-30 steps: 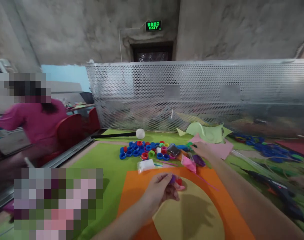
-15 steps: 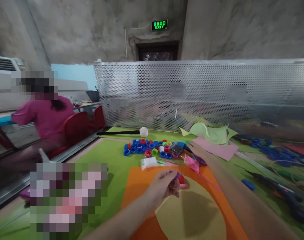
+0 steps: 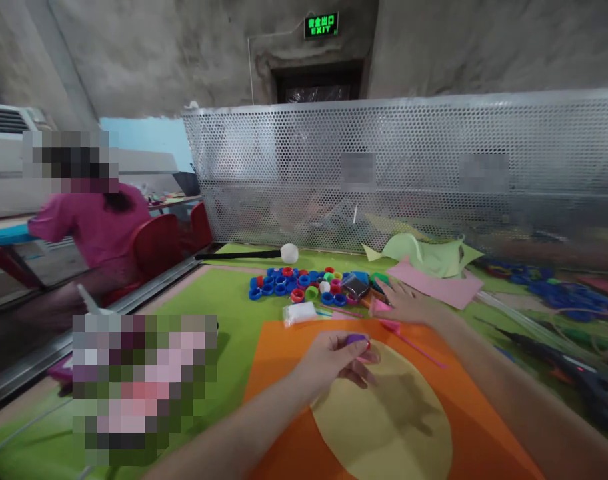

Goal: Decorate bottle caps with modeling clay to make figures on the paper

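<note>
My left hand (image 3: 337, 363) is closed, with a small purple cap (image 3: 357, 340) pinched between thumb and fingers. It hovers over a pale yellow paper oval (image 3: 384, 427) that lies on an orange sheet (image 3: 279, 353). A bit of red shows by the fingertips; what it belongs to is mostly hidden. Farther back, my right hand (image 3: 409, 303) is open, palm down and fingers spread, above the right end of the small craft materials. Under and beside it are a pink packet (image 3: 381, 308), a packet of dark material (image 3: 356, 287) and several coloured bottle caps (image 3: 279, 283).
A white packet (image 3: 300, 313) lies behind the orange sheet. Pink and pale green papers (image 3: 437, 283) lie back right, with a glue gun (image 3: 569, 367) nearer me. A perforated metal screen (image 3: 309, 173) borders the table. A person in pink (image 3: 99, 227) sits at far left.
My right hand has spread its fingers over the materials, shifting slightly toward the pink packet. My left hand has turned a little, showing the purple cap more plainly. The whole view has shifted slightly.
</note>
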`<state>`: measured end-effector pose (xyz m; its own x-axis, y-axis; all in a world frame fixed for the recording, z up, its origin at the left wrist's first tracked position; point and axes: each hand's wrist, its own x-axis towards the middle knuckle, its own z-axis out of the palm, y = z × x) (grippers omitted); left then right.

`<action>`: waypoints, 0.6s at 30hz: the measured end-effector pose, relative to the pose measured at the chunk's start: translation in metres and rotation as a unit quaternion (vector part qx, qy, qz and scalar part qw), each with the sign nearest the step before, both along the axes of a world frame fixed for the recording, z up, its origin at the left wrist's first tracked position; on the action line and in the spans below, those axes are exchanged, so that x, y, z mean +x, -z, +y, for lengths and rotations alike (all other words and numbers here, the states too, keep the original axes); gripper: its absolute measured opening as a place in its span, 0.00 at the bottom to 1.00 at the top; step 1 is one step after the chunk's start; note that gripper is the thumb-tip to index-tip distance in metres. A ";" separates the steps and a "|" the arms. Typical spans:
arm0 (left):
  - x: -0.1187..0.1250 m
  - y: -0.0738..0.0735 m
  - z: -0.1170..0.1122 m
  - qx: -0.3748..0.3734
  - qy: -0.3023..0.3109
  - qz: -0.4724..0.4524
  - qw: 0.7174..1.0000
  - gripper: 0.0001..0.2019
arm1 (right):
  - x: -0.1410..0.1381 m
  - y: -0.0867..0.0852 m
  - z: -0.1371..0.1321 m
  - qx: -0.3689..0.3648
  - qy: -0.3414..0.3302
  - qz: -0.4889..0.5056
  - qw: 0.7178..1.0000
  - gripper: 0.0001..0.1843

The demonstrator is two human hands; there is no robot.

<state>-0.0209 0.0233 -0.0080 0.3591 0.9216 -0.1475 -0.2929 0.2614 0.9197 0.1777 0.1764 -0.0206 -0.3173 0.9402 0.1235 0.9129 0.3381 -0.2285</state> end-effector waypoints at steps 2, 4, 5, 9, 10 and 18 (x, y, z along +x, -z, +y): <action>0.001 0.003 0.001 0.002 0.006 0.007 1.000 0.22 | -0.003 0.002 -0.007 -0.003 -0.002 0.013 1.000 0.31; 0.002 0.005 0.001 0.005 0.015 0.014 1.000 0.23 | -0.007 0.000 -0.010 0.004 0.001 0.045 0.999 0.33; 0.002 0.007 0.001 0.009 0.020 0.017 1.000 0.23 | -0.009 -0.003 -0.012 0.013 0.003 0.067 0.998 0.34; 0.001 0.009 0.000 0.034 0.042 0.043 0.998 0.23 | -0.018 -0.019 -0.028 0.060 0.003 0.194 0.979 0.36; 0.002 0.009 0.000 0.044 0.044 0.054 0.997 0.23 | -0.020 -0.023 -0.036 0.064 -0.001 0.235 0.970 0.36; 0.004 0.001 -0.015 0.240 -0.074 0.219 0.943 0.20 | -0.056 -0.028 -0.101 -0.153 -0.006 0.597 0.787 0.31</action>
<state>-0.0169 0.0085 -0.0087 0.2239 0.9548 0.1953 0.1414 -0.2301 0.9628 0.1217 0.0754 0.0071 -0.1559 0.9817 0.1097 -0.0183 0.1082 -0.9940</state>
